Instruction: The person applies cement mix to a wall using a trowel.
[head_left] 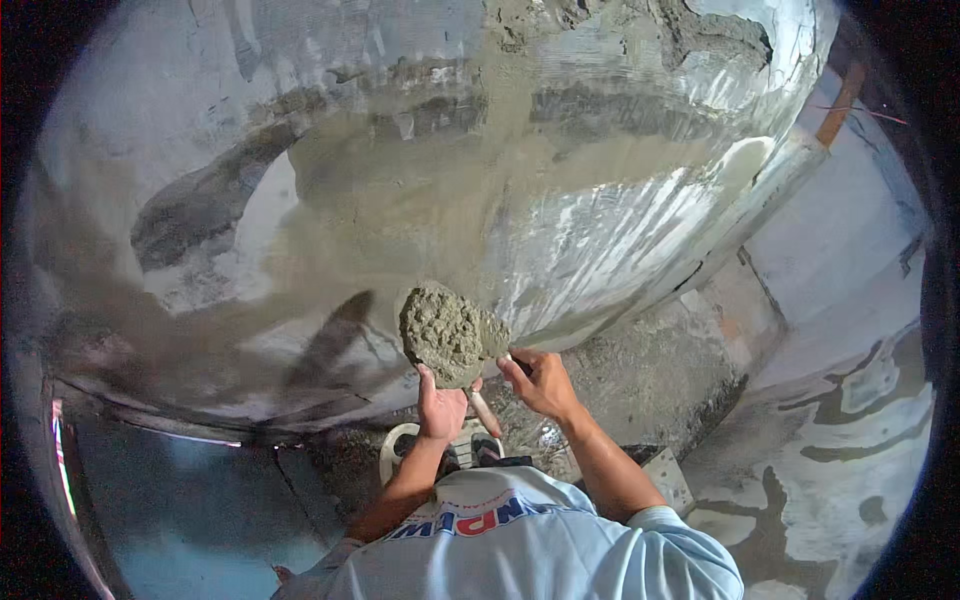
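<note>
Both forearms reach forward from the light blue shirt [490,545], elbows bent. The left hand [440,408] is palm up beneath a lumpy mound of wet mortar [442,330], its thumb at the lower left edge; how tightly its fingers close is hidden. The right hand [540,382] comes in from the right, knuckles up, fingers and thumb pinching a mortar-coated trowel [493,335] against the mound's right side. A brown handle [486,412] slants down between the hands. The mound appears before the curved, patchily plastered wall [400,200].
</note>
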